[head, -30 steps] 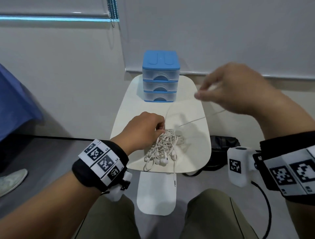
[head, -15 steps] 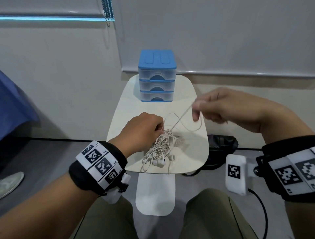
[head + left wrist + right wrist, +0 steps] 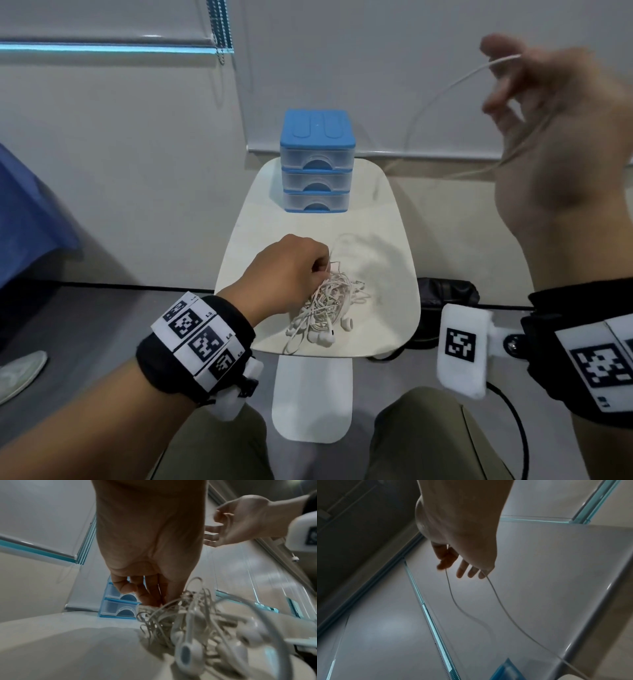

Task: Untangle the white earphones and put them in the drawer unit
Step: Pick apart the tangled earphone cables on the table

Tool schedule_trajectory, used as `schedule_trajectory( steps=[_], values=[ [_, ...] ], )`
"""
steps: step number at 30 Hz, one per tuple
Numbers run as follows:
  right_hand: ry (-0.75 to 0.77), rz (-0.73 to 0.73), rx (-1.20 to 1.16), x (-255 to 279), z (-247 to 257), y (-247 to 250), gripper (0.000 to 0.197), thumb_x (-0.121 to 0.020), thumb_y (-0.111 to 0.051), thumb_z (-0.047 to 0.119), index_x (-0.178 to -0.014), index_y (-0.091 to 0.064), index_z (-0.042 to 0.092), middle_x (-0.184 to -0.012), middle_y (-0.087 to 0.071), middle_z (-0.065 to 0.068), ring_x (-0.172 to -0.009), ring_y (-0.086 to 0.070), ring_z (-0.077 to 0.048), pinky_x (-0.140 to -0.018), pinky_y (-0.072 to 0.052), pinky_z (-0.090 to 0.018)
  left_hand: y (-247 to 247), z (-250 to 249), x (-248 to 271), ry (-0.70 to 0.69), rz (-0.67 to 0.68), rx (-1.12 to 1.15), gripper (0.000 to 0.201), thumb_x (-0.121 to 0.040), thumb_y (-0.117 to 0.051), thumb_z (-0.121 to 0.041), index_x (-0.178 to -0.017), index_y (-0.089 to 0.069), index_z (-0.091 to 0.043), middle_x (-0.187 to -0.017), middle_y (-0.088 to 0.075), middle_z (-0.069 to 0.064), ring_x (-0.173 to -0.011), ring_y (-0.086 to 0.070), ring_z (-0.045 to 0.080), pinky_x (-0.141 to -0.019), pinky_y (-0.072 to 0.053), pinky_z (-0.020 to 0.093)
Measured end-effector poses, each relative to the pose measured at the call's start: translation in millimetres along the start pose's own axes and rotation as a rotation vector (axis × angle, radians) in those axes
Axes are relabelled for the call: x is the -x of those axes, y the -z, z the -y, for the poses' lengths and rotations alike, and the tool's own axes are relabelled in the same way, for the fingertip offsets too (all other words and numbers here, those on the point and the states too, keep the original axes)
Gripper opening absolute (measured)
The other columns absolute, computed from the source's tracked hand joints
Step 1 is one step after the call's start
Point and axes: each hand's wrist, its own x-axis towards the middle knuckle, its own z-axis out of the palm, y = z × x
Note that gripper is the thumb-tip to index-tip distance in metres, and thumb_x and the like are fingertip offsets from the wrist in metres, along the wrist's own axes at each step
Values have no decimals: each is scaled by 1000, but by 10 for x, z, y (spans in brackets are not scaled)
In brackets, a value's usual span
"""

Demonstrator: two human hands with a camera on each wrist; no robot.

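A tangled bundle of white earphones lies near the front of the small white table. My left hand rests on the bundle's far left side and pinches its cords with curled fingers. My right hand is raised high at the upper right, blurred, pinching a long white cord that loops down toward the table. The blue drawer unit stands at the table's far end, all three drawers closed.
A black bag lies on the floor right of the table. A blue cloth sits at the far left, a shoe below it. A window blind with a bead chain hangs behind. My knees are under the table's near edge.
My right hand has swept from low over the table up and to the right, drawing a long length of cord out of the bundle. My left hand has stayed on the bundle.
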Motion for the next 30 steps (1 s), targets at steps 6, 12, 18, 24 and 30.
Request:
schedule_trajectory(
  steps=[6,12,18,24,30],
  values=[
    [-131,-113,-6,103,-91,208,34,-84,-53,17,-57,-32,19,-50,-21,-1,-40,-22,-23,-51,-39,-31,77,18,-7,-37,-25,122,15,-96,-69,-29,-81,-67,-28,-77,-65,-16,-65,-55,-1,-69,-49,29],
    [-519,202,1074,347,-459,360,45,-89,-68,42,-85,-61,-2,-73,-71,-14,-64,-72,-29,-79,-58,-47,54,-24,52,-77,-68,93,16,-99,-64,-32,-84,-66,-27,-77,-63,-18,-67,-55,-1,-65,-44,27],
    [-292,494,1028,668,-683,-108,44,-89,-73,25,-131,-59,27,-127,-53,5,-110,-51,-12,-90,-35,-24,74,-105,30,-110,-56,46,16,-97,-65,-31,-83,-65,-26,-75,-63,-15,-69,-57,4,-67,-49,33],
    [-300,642,981,787,-871,-332,10,-92,-72,26,-83,-76,24,-67,-66,7,-66,-58,-10,-52,-36,-14,139,-132,45,-119,-24,33,10,-95,-66,-29,-87,-71,-26,-77,-65,-15,-73,-60,6,-71,-54,38],
    [-394,603,928,816,-957,-179,22,-91,-76,25,-71,-73,18,-53,-58,8,-59,-59,-14,-59,-45,-26,225,51,147,-123,-37,81,6,-93,-71,-27,-90,-67,-31,-90,-65,-16,-76,-60,2,-77,-52,33]
  ],
)
